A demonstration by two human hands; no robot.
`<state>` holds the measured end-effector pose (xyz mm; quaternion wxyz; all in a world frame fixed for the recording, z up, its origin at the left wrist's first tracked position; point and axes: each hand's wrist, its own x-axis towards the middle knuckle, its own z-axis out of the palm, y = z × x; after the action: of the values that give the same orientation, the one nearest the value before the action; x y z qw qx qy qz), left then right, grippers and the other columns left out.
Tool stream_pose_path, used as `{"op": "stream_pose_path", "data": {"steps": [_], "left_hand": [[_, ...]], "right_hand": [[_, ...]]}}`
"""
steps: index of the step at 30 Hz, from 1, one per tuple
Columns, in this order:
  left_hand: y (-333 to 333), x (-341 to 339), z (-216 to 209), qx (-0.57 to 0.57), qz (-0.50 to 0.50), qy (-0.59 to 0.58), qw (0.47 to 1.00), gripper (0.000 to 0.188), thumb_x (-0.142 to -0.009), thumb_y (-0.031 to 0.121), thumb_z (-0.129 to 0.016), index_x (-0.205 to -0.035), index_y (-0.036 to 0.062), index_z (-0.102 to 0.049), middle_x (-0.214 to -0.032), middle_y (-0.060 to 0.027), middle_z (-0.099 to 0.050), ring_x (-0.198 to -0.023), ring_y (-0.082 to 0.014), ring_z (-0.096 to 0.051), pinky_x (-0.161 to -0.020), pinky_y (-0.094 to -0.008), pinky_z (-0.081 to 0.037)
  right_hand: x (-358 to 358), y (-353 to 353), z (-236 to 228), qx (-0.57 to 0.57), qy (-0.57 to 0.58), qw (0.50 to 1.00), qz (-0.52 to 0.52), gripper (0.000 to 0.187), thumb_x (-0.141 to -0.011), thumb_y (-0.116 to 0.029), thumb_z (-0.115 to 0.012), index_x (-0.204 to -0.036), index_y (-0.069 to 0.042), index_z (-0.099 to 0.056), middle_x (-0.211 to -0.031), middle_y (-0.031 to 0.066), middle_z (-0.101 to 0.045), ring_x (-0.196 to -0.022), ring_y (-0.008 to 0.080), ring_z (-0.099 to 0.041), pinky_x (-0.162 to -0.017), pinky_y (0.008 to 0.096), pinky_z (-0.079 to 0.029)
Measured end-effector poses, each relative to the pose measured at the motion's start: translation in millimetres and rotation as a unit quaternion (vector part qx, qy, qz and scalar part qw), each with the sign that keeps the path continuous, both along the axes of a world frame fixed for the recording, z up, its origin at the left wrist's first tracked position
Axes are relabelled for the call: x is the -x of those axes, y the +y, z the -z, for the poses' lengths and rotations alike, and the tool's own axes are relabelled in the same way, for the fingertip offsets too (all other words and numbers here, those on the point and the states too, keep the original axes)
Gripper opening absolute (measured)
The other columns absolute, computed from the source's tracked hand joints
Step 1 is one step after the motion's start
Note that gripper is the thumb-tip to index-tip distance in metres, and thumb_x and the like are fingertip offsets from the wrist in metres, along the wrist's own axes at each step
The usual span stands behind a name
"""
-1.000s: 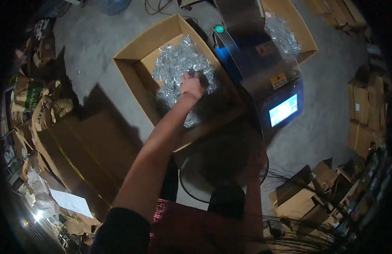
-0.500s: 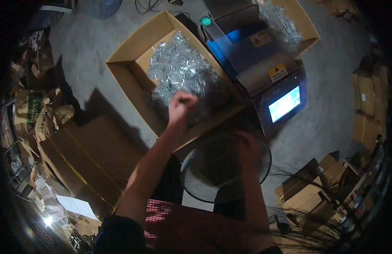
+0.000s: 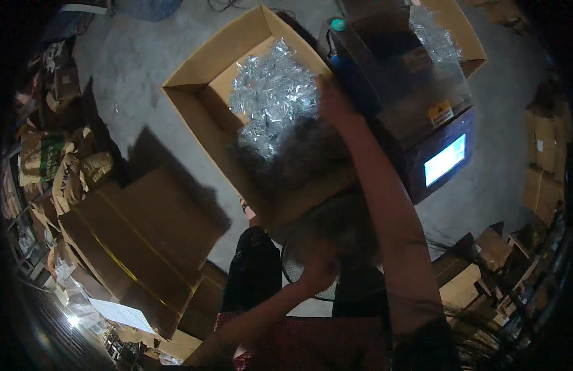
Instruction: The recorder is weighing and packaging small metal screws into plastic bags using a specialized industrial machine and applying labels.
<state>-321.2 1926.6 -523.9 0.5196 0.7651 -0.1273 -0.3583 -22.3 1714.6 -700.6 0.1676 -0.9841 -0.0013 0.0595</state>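
My right hand [image 3: 336, 104] is stretched forward to the right wall of a cardboard box [image 3: 197, 117], beside a heap of small clear, shiny plastic-looking pieces [image 3: 277, 93]. Shadow and blur hide how its fingers are set. Nearer to me, my left hand [image 3: 320, 266] is over a round mesh basket [image 3: 292, 266] at my lap. Its fingers are dark and smeared, so I cannot make out whether anything is in them. My right forearm and deep shadow cover much of the basket.
Right of the box stands a dark machine [image 3: 385, 80] with a lit screen [image 3: 445, 159]. Behind it, another carton [image 3: 466, 37] contains similar clear pieces. A large closed carton [image 3: 138, 229] with yellow straps is at the left; sacks [image 3: 45, 157] lie beyond it.
My left hand has come back from the heap to the basket. My right hand has moved from the basket up to the box's right side. The view has shifted slightly.
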Motion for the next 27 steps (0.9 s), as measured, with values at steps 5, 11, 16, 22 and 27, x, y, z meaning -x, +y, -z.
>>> {"op": "stream_pose_path", "data": {"steps": [5,11,16,22,27], "left_hand": [[44.9,8.0,1.8,-0.098,0.065,-0.075,0.990,0.049,-0.076,0.003,-0.062,-0.124,0.0085,-0.058,-0.116,-0.0207,-0.057,-0.112,-0.0406,-0.054,-0.094,-0.0494,-0.045],[24.6,-23.1,-7.1,-0.149,0.092,0.173,0.969,0.053,-0.077,0.008,-0.067,-0.128,0.0034,-0.053,-0.120,-0.0202,-0.060,-0.115,-0.0382,-0.056,-0.098,-0.0479,-0.045],[40.1,-12.1,-21.7,-0.061,-0.029,0.223,0.973,0.067,-0.069,0.017,-0.077,-0.131,0.0047,-0.053,-0.127,-0.0196,-0.059,-0.117,-0.0377,-0.057,-0.101,-0.0420,-0.046],[47.6,-10.7,-41.5,-0.152,0.138,0.095,0.974,0.063,-0.074,0.016,-0.074,-0.133,0.0043,-0.053,-0.126,-0.0141,-0.061,-0.120,-0.0300,-0.057,-0.103,-0.0373,-0.044],[64.4,-94.0,-121.5,0.097,-0.316,0.174,0.928,0.041,-0.091,0.020,-0.066,-0.127,0.0032,-0.056,-0.118,-0.0102,-0.061,-0.111,-0.0222,-0.059,-0.099,-0.0316,-0.045]], "right_hand": [[-6.1,68.3,-47.4,-0.043,0.061,0.997,0.030,0.043,-0.082,-0.015,-0.064,-0.122,0.000,-0.061,-0.122,0.0224,-0.062,-0.116,0.0321,-0.059,-0.105,0.0423,-0.042],[60.5,19.1,-96.6,-0.363,-0.006,0.897,0.252,0.028,-0.080,-0.023,-0.073,-0.101,-0.005,-0.069,-0.096,0.0086,-0.069,-0.094,0.0206,-0.065,-0.086,0.0356,-0.050],[76.7,50.1,-209.3,-0.641,0.124,0.670,0.355,0.030,-0.087,-0.020,-0.070,-0.113,-0.007,-0.064,-0.101,-0.0012,-0.063,-0.093,0.0116,-0.060,-0.078,0.0361,-0.053],[89.4,69.8,-314.8,-0.717,0.141,0.591,0.342,0.032,-0.090,-0.018,-0.066,-0.119,-0.006,-0.058,-0.108,0.0015,-0.060,-0.103,0.0136,-0.058,-0.082,0.0339,-0.055],[107.5,89.4,-372.2,-0.724,0.121,0.610,0.298,0.042,-0.083,-0.011,-0.070,-0.122,-0.005,-0.055,-0.112,0.0044,-0.061,-0.105,0.0161,-0.060,-0.090,0.0359,-0.053]]}}
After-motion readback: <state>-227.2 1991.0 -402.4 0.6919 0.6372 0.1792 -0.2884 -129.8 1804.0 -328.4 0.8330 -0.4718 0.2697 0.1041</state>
